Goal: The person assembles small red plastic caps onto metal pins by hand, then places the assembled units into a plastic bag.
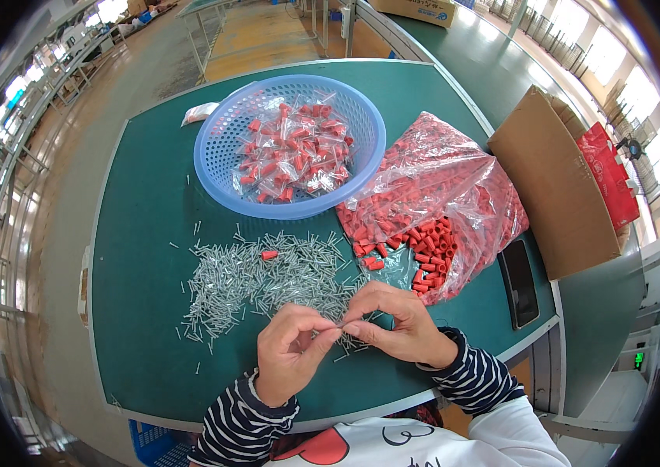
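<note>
Clock directions run from where the fingertips meet. The light-blue perforated basket (291,211), filled with small clear packets (299,159) of red plastic plugs, stands between 11 and 12; a large clear bag (466,183) of loose red plugs (433,253) slumps at 1, touching the basket. An open cardboard box (556,187) is at 2, a black smartphone (520,284) nearer at 2:30. Silver screws (225,284) spread toward 10, 1 red plug (268,254) on top; the hands cover their near edge.

The left hand (282,362) enters from 7:30, the right hand (401,327) from 4. Thumbs and forefingers pinch together, tip to tip; what they grip is too small to tell.
</note>
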Action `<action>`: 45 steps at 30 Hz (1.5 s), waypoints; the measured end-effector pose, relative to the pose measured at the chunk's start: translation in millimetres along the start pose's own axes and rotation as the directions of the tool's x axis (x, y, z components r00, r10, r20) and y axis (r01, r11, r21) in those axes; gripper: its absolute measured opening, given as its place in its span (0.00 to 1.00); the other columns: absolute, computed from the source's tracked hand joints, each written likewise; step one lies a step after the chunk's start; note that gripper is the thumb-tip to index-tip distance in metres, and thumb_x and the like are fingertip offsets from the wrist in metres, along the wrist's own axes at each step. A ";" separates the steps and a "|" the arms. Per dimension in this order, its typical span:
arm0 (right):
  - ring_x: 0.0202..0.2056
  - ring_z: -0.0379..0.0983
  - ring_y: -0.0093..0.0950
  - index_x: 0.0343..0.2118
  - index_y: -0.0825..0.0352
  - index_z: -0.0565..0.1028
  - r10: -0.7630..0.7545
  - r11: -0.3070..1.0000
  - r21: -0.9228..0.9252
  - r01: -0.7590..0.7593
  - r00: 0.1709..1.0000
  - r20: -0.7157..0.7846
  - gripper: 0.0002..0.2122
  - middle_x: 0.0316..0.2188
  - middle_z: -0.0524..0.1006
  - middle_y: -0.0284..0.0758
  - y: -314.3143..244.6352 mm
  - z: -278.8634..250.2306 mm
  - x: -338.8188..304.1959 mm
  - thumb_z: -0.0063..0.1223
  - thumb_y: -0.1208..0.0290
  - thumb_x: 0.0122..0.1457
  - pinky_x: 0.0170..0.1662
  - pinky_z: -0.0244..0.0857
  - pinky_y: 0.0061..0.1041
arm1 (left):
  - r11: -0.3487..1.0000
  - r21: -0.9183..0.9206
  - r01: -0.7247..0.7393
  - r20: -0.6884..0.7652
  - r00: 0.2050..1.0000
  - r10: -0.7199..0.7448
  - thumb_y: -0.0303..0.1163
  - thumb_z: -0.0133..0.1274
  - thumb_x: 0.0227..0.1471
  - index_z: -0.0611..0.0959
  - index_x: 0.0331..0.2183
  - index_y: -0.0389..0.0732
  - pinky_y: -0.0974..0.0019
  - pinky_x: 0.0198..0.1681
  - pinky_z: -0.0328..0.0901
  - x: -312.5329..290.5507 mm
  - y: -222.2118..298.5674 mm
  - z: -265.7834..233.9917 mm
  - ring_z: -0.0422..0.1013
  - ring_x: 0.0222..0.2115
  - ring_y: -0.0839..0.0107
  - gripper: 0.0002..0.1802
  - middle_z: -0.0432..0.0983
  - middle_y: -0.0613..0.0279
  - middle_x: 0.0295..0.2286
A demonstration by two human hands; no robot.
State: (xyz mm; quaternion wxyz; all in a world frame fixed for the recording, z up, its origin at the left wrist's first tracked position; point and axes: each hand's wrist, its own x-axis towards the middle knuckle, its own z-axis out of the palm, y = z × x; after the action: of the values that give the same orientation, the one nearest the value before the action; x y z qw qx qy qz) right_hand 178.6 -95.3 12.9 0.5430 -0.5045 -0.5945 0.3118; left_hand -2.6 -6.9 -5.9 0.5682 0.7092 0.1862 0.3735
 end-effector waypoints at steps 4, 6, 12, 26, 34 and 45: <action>0.34 0.73 0.26 0.34 0.69 0.76 0.009 1.000 -0.018 -0.010 0.999 -0.036 0.05 0.31 0.76 0.35 1.7 1.0 -0.9 0.59 0.76 0.56 0.38 0.65 0.23 | 0.999 0.046 -0.005 -0.002 1.000 0.005 0.22 0.59 0.51 0.80 0.32 0.33 0.79 0.26 0.61 1.8 1.2 1.8 0.67 0.27 0.81 0.05 0.71 0.62 0.31; 0.33 0.73 0.26 0.34 0.69 0.76 0.014 1.000 -0.021 -0.015 0.998 -0.059 0.04 0.30 0.76 0.35 2.6 2.0 -1.6 0.59 0.76 0.57 0.38 0.65 0.23 | 1.000 0.023 -0.001 -0.023 1.000 0.001 0.22 0.59 0.52 0.80 0.32 0.33 0.79 0.26 0.61 1.2 -1.4 3.0 0.66 0.26 0.81 0.05 0.71 0.62 0.31; 0.32 0.71 0.28 0.32 0.69 0.75 0.007 0.997 -0.074 -0.011 0.998 -0.056 0.03 0.29 0.76 0.35 -3.0 3.9 0.3 0.56 0.78 0.56 0.36 0.64 0.26 | 0.989 0.144 -0.039 -0.035 0.998 0.044 0.22 0.58 0.53 0.79 0.32 0.33 0.79 0.26 0.61 -5.7 -7.5 5.9 0.65 0.25 0.81 0.04 0.71 0.62 0.31; 0.35 0.73 0.22 0.43 0.71 0.71 0.164 0.931 0.355 -0.084 0.966 -0.202 0.08 0.34 0.76 0.32 -6.4 -15.0 36.6 0.49 0.74 0.64 0.39 0.69 0.23 | 0.987 -0.064 0.150 -0.136 0.978 -0.158 0.34 0.48 0.62 0.73 0.50 0.37 0.79 0.24 0.59 -3.6 -7.9 11.8 0.62 0.21 0.84 0.16 0.71 0.62 0.37; 0.39 0.73 0.33 0.40 0.69 0.76 0.049 0.970 -0.241 -0.020 0.992 0.114 0.12 0.39 0.75 0.40 -19.7 4.8 23.9 0.59 0.74 0.53 0.41 0.67 0.29 | 0.999 -0.022 0.024 -0.141 0.990 -0.027 0.41 0.39 0.65 0.66 0.56 0.33 0.72 0.35 0.66 -7.2 -5.4 9.9 0.68 0.31 0.75 0.25 0.68 0.53 0.45; 0.37 0.70 0.40 0.34 0.68 0.75 -0.074 0.977 -0.198 0.076 0.997 0.018 0.10 0.35 0.71 0.42 3.3 41.2 -0.3 0.59 0.74 0.47 0.37 0.65 0.33 | 0.965 0.216 -0.150 0.051 0.989 0.142 0.45 0.49 0.60 0.67 0.54 0.33 0.58 0.50 0.64 -8.3 -8.2 14.3 0.67 0.48 0.50 0.30 0.65 0.43 0.49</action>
State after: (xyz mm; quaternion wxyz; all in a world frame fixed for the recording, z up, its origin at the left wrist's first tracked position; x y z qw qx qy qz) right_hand 139.9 -87.3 0.9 0.4982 -0.5317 -0.6440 0.2332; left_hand 3.9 -19.7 -17.3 0.4605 0.7859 0.1634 0.3789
